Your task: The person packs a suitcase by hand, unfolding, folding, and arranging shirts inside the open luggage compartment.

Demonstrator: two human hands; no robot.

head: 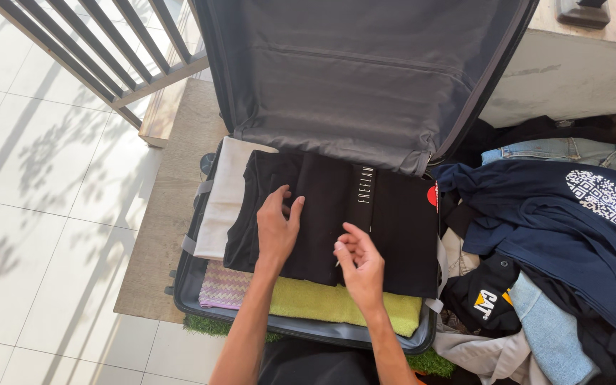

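An open suitcase lies on the floor with its grey-lined lid raised. A folded black garment with a white printed stripe lies on top of its contents. My left hand rests flat on the left part of that garment, fingers spread. My right hand hovers just over its lower middle with fingers loosely curled, holding nothing I can make out. Under the black garment lie a folded cream cloth, a yellow-green towel and a pink patterned cloth.
A heap of clothes lies to the right: a navy shirt with a white square print, jeans, a black cap and a light blue piece. A wooden railing and pale floor tiles are to the left.
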